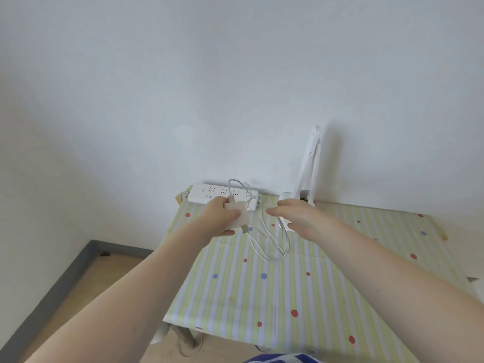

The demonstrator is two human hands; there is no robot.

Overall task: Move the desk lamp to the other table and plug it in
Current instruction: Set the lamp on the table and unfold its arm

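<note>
A white desk lamp (309, 163) stands folded upright at the back of the table, against the wall. My left hand (220, 218) grips the white power adapter (239, 214) just in front of a white power strip (222, 196) that lies along the table's back edge. A white cable (269, 242) runs from the adapter and loops down onto the tablecloth. My right hand (293, 214) hovers with straight fingers just in front of the lamp's base, which it mostly hides, and holds nothing.
The table (340, 284) wears a yellow and blue striped cloth with coloured dots. White walls close in behind and to the left. Wooden floor (78, 289) with a grey skirting lies to the left of the table.
</note>
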